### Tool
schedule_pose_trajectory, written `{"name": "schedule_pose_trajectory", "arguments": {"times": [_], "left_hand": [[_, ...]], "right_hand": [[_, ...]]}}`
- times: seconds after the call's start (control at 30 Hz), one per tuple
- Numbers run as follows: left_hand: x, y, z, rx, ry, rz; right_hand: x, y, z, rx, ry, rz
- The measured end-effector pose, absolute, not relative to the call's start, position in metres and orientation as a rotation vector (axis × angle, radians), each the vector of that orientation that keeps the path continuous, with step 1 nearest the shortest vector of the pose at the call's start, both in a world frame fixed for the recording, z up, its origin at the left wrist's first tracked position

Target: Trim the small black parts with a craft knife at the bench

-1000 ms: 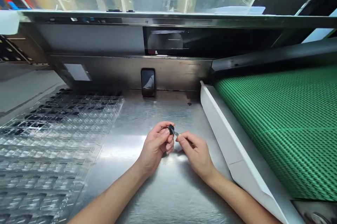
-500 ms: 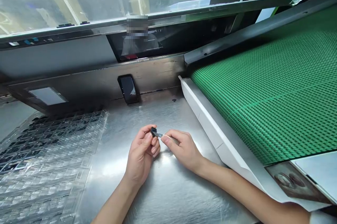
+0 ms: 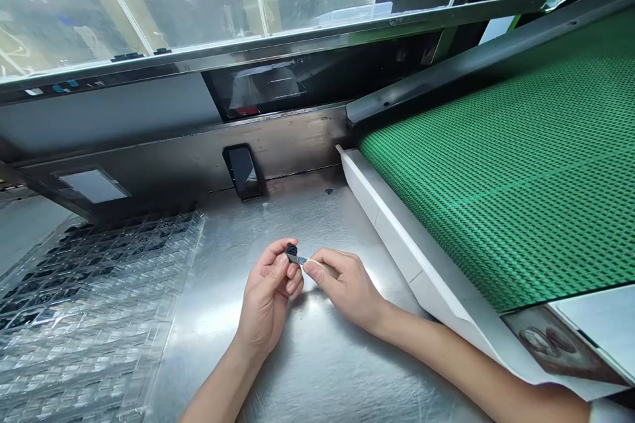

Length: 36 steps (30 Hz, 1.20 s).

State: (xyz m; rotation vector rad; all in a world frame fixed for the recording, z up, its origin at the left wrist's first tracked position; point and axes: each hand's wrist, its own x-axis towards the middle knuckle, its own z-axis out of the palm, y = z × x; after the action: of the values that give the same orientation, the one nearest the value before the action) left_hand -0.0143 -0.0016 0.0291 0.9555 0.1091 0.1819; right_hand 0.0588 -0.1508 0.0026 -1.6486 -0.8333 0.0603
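Head view: small black part (image 3: pixel 291 250) pinched at left hand (image 3: pixel 266 300) fingers (image 3: pixel 280 266).

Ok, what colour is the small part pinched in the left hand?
Black. The small part sits at the left hand's fingertips, best seen in the head view.
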Motion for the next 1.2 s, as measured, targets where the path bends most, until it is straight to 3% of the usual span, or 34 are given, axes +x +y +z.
{"name": "schedule_pose_trajectory", "arguments": {"times": [1.2], "left_hand": [[-0.0159,0.0001,0.0291,0.955,0.121,0.184]], "right_hand": [[0.0585,-0.1515,0.0051,-1.677,-0.837,0.041]]}}
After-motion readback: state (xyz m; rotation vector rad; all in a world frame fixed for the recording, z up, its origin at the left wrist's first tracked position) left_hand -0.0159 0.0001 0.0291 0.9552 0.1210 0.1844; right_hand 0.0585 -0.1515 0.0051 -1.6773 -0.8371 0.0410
